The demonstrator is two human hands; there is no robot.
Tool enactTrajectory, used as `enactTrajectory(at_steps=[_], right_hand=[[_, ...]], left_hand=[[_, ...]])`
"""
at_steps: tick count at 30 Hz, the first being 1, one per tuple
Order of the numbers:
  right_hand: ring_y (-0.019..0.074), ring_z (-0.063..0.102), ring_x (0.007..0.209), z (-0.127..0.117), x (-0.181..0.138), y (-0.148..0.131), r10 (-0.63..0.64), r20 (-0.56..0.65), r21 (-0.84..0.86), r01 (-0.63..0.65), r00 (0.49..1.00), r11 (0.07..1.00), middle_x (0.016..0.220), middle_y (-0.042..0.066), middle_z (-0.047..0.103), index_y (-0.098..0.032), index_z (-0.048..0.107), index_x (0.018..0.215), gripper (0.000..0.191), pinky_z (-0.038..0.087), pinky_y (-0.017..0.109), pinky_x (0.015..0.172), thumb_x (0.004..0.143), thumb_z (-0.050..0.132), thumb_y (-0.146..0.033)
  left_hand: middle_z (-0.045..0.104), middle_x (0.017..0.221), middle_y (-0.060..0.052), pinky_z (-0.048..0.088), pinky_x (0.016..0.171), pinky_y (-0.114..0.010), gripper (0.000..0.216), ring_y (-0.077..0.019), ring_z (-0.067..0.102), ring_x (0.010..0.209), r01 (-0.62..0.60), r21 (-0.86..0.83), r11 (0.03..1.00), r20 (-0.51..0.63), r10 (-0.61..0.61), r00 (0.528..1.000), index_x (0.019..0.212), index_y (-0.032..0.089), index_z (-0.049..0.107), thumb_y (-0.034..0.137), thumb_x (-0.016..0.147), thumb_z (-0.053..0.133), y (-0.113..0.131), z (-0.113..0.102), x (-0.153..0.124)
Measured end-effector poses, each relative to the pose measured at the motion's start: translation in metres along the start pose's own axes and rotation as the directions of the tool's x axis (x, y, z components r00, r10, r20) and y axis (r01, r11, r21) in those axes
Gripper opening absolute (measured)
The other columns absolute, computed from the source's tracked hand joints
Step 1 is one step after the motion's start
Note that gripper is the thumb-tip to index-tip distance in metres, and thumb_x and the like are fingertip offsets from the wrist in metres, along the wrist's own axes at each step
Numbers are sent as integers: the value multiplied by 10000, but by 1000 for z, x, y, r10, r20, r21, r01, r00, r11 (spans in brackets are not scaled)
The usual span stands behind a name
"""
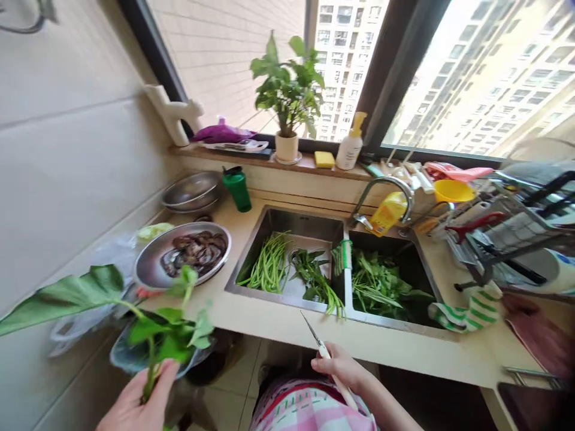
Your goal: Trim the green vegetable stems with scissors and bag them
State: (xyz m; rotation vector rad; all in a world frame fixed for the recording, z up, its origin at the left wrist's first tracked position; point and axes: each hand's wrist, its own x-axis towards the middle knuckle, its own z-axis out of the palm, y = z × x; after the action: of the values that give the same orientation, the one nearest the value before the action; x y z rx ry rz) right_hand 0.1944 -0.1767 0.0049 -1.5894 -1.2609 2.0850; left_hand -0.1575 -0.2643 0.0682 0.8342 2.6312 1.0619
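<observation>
My left hand [139, 398] is closed round a leafy green stem [168, 335], held up over the floor left of the counter's front edge. One long leaf reaches out to the left. Below the leaves a bag-lined bin [123, 353] is partly hidden. Against my apron, my right hand [336, 365] grips a slim tool with a white handle and a thin pointed metal blade [309, 327]; seen edge-on, it could be scissors or a knife. Cut green stems [268, 263] and leafy greens [317, 278] lie in the left sink basin, more leafy greens [381, 281] in the right.
A metal bowl of dark pieces [195, 251] stands left of the sink, near a green bottle [238, 190]. The faucet [386, 182] arches behind the basins. A striped cloth [344, 255] hangs over the divider. At right is a crowded dish rack [507, 239].
</observation>
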Motion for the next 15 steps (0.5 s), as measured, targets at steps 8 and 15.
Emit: enactTrajectory(at_steps=[8, 15], right_hand=[[115, 408, 559, -118, -41, 57, -102, -187, 205, 141, 977, 969, 614, -39, 459, -192, 463, 707, 300, 311, 249, 529, 583, 631, -408], [93, 358, 514, -205, -71, 84, -151, -402, 216, 253, 903, 943, 600, -57, 391, -201, 445, 690, 411, 296, 238, 481, 612, 651, -548]], left_hand=[[699, 749, -52, 494, 683, -279, 295, -190, 621, 717, -238, -559, 794, 503, 553, 665, 790, 170, 738, 441, 736, 632, 217, 182, -117], [673, 785, -40, 465, 653, -247, 507, -137, 571, 658, 16, -604, 797, 697, 519, 495, 1082, 150, 683, 454, 675, 685, 266, 303, -186]])
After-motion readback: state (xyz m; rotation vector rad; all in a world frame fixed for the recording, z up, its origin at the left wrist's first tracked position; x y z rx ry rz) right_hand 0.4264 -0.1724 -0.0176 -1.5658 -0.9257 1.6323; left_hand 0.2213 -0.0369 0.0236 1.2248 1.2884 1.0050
